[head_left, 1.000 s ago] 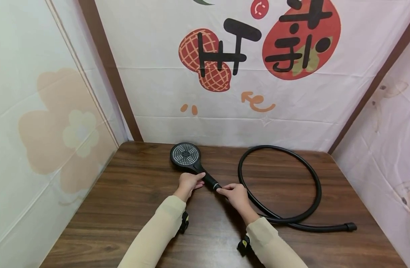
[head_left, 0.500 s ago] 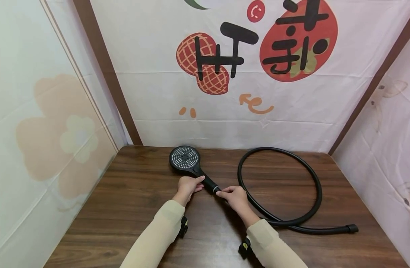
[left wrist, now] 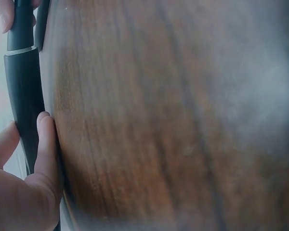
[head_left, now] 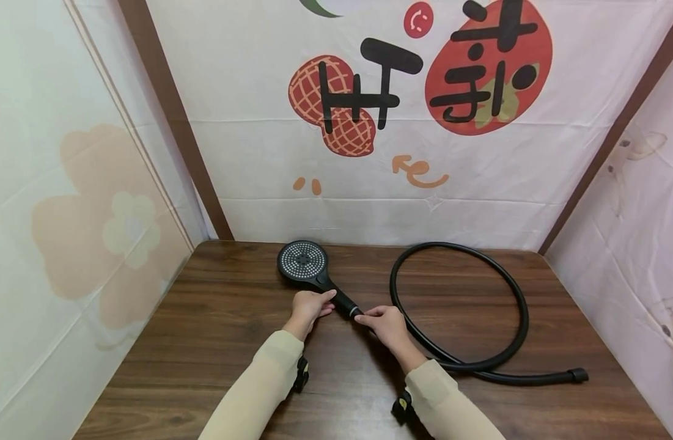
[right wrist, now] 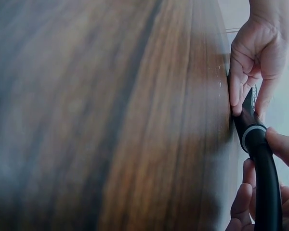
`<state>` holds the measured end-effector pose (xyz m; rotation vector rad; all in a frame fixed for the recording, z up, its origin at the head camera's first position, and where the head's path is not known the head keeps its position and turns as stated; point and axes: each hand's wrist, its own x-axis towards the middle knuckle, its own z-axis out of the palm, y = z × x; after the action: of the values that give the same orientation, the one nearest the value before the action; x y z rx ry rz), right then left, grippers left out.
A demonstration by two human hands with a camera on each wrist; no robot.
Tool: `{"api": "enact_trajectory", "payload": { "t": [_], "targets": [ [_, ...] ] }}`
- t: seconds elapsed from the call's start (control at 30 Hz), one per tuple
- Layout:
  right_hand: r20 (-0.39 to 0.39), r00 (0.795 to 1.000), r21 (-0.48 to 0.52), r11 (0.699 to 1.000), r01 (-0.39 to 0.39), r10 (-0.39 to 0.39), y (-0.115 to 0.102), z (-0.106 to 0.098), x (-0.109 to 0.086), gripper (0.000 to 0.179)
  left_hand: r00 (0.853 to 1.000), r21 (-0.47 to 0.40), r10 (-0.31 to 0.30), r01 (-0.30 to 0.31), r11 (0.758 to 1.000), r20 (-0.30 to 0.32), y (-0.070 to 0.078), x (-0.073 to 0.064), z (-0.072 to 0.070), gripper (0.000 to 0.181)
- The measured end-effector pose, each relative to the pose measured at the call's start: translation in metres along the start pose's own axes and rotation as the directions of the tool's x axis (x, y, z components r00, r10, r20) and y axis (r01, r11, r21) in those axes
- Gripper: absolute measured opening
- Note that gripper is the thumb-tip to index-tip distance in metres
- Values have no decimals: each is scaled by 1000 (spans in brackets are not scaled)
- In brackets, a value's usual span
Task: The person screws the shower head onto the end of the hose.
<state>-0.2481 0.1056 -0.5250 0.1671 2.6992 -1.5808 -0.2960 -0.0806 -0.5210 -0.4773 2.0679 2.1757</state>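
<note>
A black shower head [head_left: 302, 261] with a round, dotted spray face lies on the table, its handle slanting toward the front right. My left hand [head_left: 308, 307] grips the handle between thumb and fingers, as the left wrist view also shows on the dark handle [left wrist: 25, 91]. At the handle's lower end, past a pale ring [right wrist: 255, 129], my right hand [head_left: 387, 324] pinches the end of the black shower hose [right wrist: 267, 192]. The hose end meets the handle in line. In the right wrist view, thumb and fingers stand on either side of it.
The black hose [head_left: 522, 305] loops across the right of the wooden table [head_left: 215, 360]. Its free end, a ribbed connector [head_left: 578, 374], points right. A printed cloth [head_left: 248, 159] hangs behind the table, with cloth walls at both sides.
The head view has tilted slightly, so everything sits a little lower in it. Both hands keep their places on the shower head handle and hose end.
</note>
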Motion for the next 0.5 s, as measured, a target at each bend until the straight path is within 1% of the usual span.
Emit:
{"api": "enact_trajectory", "payload": {
  "t": [0.2,0.27,0.43,0.5],
  "targets": [
    [12,1000,-19,1000,-8,8,3,3,0,29,1000,5,-12,12,1000,-3,-3,0,-1,37],
    [15,1000,-12,1000,-16,16,3,3,-1,29,1000,5,-9,9,1000,-5,-4,0,-1,37],
    [-1,999,-2,999,-32,32,0,2,-1,29,1000,3,-6,6,1000,-6,-3,1,-2,33],
    [-4,1000,-15,1000,-21,21,-1,2,-1,29,1000,1,3,-3,1000,-4,-3,0,-3,32]
  ]
}}
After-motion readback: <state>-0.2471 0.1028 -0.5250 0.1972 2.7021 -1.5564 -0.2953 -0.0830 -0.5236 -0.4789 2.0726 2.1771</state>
